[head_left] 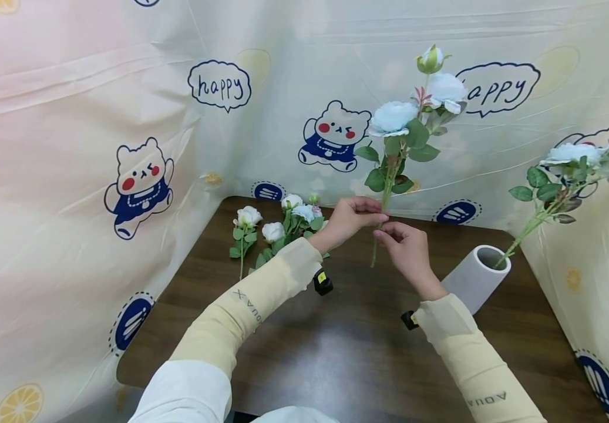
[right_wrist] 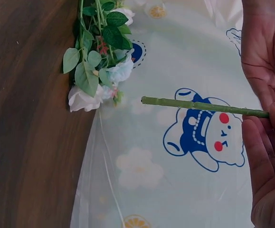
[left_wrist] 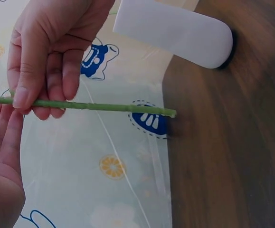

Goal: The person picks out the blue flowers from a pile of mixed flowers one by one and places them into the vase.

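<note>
Upright above the table's far side stands a pale blue artificial flower spray, with two open blooms, a bud and green leaves. My left hand pinches its green stem between thumb and fingers, just below the leaves. Slightly lower, my right hand also pinches the stem. The bare lower stem sticks out past both hands in the left wrist view. A white vase, tilted in the head view, stands beyond my right wrist. Another blue flower spray leans out of its mouth to the right.
More white and pale blue flowers lie on the brown table at the back left. A small black object with a yellow label shows by my left forearm, another by my right wrist. A printed curtain surrounds the table's back and sides.
</note>
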`<state>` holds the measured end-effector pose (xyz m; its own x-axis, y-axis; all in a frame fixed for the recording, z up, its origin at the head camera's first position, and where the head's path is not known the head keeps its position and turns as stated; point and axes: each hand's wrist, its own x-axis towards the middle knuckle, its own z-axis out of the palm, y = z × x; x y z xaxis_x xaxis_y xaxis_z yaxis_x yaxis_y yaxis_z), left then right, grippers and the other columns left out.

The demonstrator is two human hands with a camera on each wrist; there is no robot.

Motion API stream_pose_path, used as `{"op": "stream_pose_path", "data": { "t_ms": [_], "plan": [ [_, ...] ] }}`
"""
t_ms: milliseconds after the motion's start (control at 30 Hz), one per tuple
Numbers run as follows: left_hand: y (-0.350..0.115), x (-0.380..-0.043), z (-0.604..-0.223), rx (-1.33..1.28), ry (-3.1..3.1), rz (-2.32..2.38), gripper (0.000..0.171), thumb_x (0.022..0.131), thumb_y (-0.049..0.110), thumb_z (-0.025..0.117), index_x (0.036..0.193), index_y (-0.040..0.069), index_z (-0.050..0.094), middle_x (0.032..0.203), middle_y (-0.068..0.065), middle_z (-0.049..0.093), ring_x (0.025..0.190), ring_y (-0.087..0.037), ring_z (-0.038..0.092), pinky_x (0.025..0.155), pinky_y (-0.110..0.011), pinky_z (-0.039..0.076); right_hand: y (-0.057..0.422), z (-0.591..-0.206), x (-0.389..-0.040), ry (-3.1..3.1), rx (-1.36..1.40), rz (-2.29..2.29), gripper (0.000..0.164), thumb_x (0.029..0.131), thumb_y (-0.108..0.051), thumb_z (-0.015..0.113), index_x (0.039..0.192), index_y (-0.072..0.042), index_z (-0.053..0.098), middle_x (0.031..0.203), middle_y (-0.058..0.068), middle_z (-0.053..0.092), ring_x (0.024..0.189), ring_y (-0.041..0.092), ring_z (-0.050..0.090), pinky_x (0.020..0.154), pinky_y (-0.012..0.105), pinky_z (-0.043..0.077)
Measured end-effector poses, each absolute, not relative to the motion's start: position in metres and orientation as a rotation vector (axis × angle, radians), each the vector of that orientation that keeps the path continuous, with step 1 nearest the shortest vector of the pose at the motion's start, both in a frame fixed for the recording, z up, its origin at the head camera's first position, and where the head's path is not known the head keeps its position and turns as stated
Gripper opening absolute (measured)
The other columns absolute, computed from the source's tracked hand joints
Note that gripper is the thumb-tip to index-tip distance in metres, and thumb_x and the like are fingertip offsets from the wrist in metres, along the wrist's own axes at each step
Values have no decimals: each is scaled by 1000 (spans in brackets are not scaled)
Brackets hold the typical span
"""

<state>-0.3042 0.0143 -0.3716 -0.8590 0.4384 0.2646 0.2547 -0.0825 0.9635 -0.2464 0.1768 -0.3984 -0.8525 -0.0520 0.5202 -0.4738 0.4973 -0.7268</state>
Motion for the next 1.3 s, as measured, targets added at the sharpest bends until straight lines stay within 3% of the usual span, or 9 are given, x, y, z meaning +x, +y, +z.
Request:
{"op": "stream_pose_path", "data": {
  "t_ms": [133, 367, 633, 833, 1000, 1067, 1167, 1300],
  "plan": [
    [15, -304, -375, 756, 1961, 2125, 24, 89, 4, 70, 110, -6, 67, 98, -10, 72, 87, -17, 67, 81, -35, 55, 183, -397, -244, -2321, 419, 1295, 12, 90, -14, 72, 87, -3, 74, 74, 5, 70, 64, 16, 63, 56, 18, 50],
    [17, -306, -387, 690, 1766, 2243, 25, 95, 3, 62, 117, -9, 63, 111, -25, 66, 98, -32, 67, 89, -46, 51, 199, -392, -242, -2330, 344, 1221, 14, 89, -16, 72, 88, -1, 74, 75, 9, 70, 64, 13, 64, 57, 15, 49],
    [35, -309, -413, 657, 1784, 2179, 23, 93, 6, 66, 113, -5, 67, 102, -13, 72, 97, -29, 69, 83, -39, 55, 224, -383, -239, -2297, 243, 1129, 14, 88, -15, 74, 87, -1, 74, 75, 9, 70, 62, -2, 59, 56, 13, 46],
    [54, -303, -428, 665, 1841, 2104, 19, 91, 5, 68, 108, -4, 69, 100, -17, 71, 95, -34, 68, 78, -34, 57, 242, -376, -235, -2255, 188, 1117, 17, 88, -15, 74, 88, 1, 74, 76, 14, 70, 63, -9, 57, 56, 11, 45],
    [71, -297, -440, 692, 1904, 2020, 19, 90, 6, 70, 107, -4, 70, 98, -13, 72, 90, -24, 70, 81, -39, 56, 258, -369, -229, -2241, 153, 1088, 18, 88, -16, 74, 89, 1, 74, 76, 15, 69, 63, -9, 56, 55, 12, 43],
    [77, -295, -444, 738, 1965, 1967, 22, 90, 9, 71, 108, -3, 70, 95, -3, 72, 87, -15, 69, 81, -36, 56, 264, -367, -229, -2236, 134, 1082, 18, 89, -17, 74, 88, 1, 74, 74, 10, 69, 62, -8, 57, 54, 12, 43],
    [86, -291, -448, 807, 2039, 1887, 24, 89, 13, 73, 109, 0, 70, 94, 6, 70, 85, -6, 67, 78, -28, 55, 274, -363, -225, -2225, 94, 1115, 20, 89, -18, 74, 90, 2, 74, 71, -7, 68, 63, -8, 59, 54, 12, 43],
    [98, -284, -450, 849, 2071, 1820, 26, 89, 15, 73, 112, 4, 69, 104, -2, 70, 88, -3, 65, 76, -20, 53, 285, -356, -218, -2225, 30, 1147, 24, 90, -19, 73, 94, 4, 72, 71, -29, 60, 64, -10, 60, 57, 11, 44]
  ]
}}
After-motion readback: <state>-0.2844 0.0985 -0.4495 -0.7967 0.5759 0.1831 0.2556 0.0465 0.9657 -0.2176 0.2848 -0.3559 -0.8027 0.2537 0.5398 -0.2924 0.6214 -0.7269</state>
